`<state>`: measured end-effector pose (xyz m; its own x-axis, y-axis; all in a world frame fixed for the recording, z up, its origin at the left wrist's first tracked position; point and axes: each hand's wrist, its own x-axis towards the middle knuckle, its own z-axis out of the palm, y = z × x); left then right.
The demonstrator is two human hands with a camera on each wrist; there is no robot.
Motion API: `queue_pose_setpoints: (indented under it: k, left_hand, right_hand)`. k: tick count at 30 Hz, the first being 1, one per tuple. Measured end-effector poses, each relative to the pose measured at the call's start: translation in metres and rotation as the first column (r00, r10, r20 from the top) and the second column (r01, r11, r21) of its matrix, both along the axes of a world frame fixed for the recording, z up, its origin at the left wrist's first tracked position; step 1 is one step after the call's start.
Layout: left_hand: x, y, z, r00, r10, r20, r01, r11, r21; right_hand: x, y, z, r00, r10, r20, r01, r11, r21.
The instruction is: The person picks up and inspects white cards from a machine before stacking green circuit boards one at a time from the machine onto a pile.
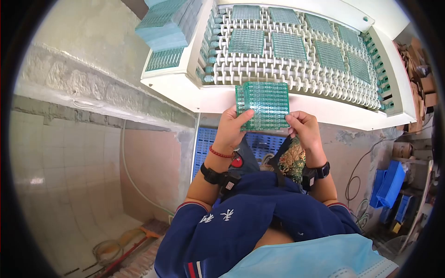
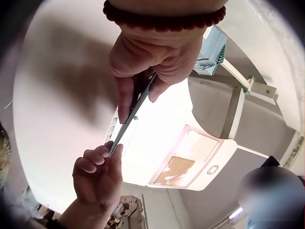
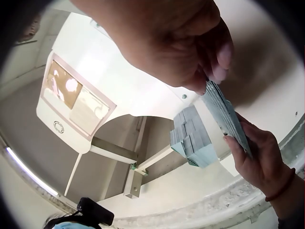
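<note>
"Where are the hands?"

"Close in: the left hand has its fingers gripping a small stack of green boards, and the right hand pinches the opposite edge."

"Which step is this?"

"Squaring up the handful, I'd judge; the left edges sit staggered. The next move calls for levelling them without loosening either grip."

"And beyond?"

"The roller conveyor, boards lying flat on it, and a taller pile at its left end."
</note>
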<state>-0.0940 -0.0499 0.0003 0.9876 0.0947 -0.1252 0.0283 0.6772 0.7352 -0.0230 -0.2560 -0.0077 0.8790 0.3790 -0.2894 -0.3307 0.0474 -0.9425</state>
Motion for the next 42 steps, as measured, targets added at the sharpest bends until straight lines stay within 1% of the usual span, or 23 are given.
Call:
queue_pose_setpoints:
  k: [1,5,6,8,9,10,11,14,15,16,18,22,24,26,29,30,32,34,36,37,38,40,42]
  left_hand:
    - [0.004,0.001,0.003,1.000,0.016,-0.009,-0.016,1.000,0.023]
    - [0.027,0.014,0.029,0.998,0.050,0.026,-0.053,0.992,0.119]
    - [0.037,0.021,0.030,0.993,0.096,0.064,-0.110,0.955,0.276]
    - [0.059,0.035,0.028,0.973,0.165,0.161,-0.228,0.799,0.556]
    - [0.064,0.040,0.028,0.961,0.228,0.159,-0.259,0.525,0.811]
    - [0.069,0.044,0.028,0.941,0.286,0.182,-0.239,0.180,0.954]
    - [0.074,0.046,0.028,0.914,0.332,0.233,-0.177,-0.190,0.966]
    - [0.076,0.043,0.022,0.830,0.200,0.521,-0.371,-0.500,0.783]
    - [0.076,0.039,0.020,0.860,0.187,0.475,-0.348,-0.466,0.813]
    - [0.077,0.038,0.013,0.865,0.148,0.480,-0.355,-0.495,0.793]
    - [0.084,0.036,-0.004,0.861,0.076,0.503,-0.386,-0.547,0.743]
    - [0.094,0.034,-0.004,0.868,0.152,0.473,-0.317,-0.564,0.763]
    - [0.094,0.032,-0.001,0.876,0.173,0.451,-0.291,-0.555,0.779]
    - [0.094,0.032,0.000,0.874,0.180,0.451,-0.294,-0.544,0.786]
    - [0.094,0.031,0.000,0.871,0.188,0.455,-0.292,-0.545,0.785]
    - [0.094,0.031,0.000,0.868,0.197,0.456,-0.287,-0.551,0.784]
    - [0.095,0.030,-0.001,0.845,0.165,0.509,-0.355,-0.539,0.764]
    - [0.094,0.034,-0.005,0.822,0.160,0.547,-0.386,-0.549,0.741]
    - [0.093,0.036,-0.007,0.784,0.153,0.601,-0.466,-0.496,0.733]
    - [0.089,0.036,-0.005,0.768,0.151,0.622,-0.518,-0.424,0.743]
    - [0.086,0.038,-0.001,0.749,0.141,0.648,-0.576,-0.345,0.741]
    - [0.069,0.035,0.021,0.732,0.113,0.672,-0.615,-0.317,0.722]
    - [0.057,0.033,0.049,0.683,0.079,0.726,-0.679,-0.297,0.671]
  right_hand:
    - [0.002,0.000,0.002,1.000,-0.010,-0.024,0.010,1.000,0.019]
    - [0.025,-0.009,0.024,0.991,-0.110,0.072,0.107,0.993,0.041]
    - [0.036,-0.015,0.022,0.981,-0.150,0.125,0.146,0.989,0.037]
    - [0.057,-0.027,0.025,0.961,-0.144,0.236,0.183,0.971,-0.152]
    - [0.068,-0.032,0.025,0.958,-0.106,0.266,0.175,0.953,-0.249]
    - [0.069,-0.039,0.023,0.947,-0.138,0.289,0.217,0.939,-0.265]
    - [0.072,-0.044,0.023,0.934,-0.167,0.317,0.260,0.925,-0.278]
    - [0.083,-0.072,0.028,0.895,-0.234,0.380,0.349,0.898,-0.268]
    - [0.088,-0.085,0.029,0.895,-0.256,0.365,0.366,0.889,-0.276]
    - [0.092,-0.098,0.031,0.894,-0.278,0.351,0.385,0.878,-0.285]
    - [0.100,-0.120,0.034,0.875,-0.301,0.379,0.450,0.794,-0.409]
    - [0.115,-0.165,0.037,0.861,-0.256,0.438,0.485,0.673,-0.559]
    - [0.126,-0.198,0.035,0.840,-0.293,0.456,0.524,0.657,-0.542]
    - [0.126,-0.220,0.048,0.830,-0.294,0.473,0.546,0.602,-0.583]
    - [0.146,-0.278,0.022,0.717,-0.191,0.671,0.684,0.383,-0.621]
    - [0.143,-0.290,0.020,0.691,-0.241,0.681,0.713,0.383,-0.588]
    - [0.134,-0.301,0.020,0.639,-0.323,0.699,0.761,0.397,-0.513]
    - [0.112,-0.298,0.029,0.688,-0.508,0.518,0.716,0.592,-0.371]
    - [0.099,-0.291,0.017,0.624,-0.695,0.357,0.764,0.639,-0.091]
    - [0.084,-0.273,0.024,0.638,-0.709,0.300,0.740,0.673,0.016]
    - [0.082,-0.279,0.009,0.683,-0.695,0.226,0.688,0.716,0.121]
    - [0.070,-0.263,-0.006,0.729,-0.667,0.153,0.620,0.739,0.265]
    - [0.060,-0.239,-0.013,0.748,-0.650,0.132,0.593,0.745,0.307]
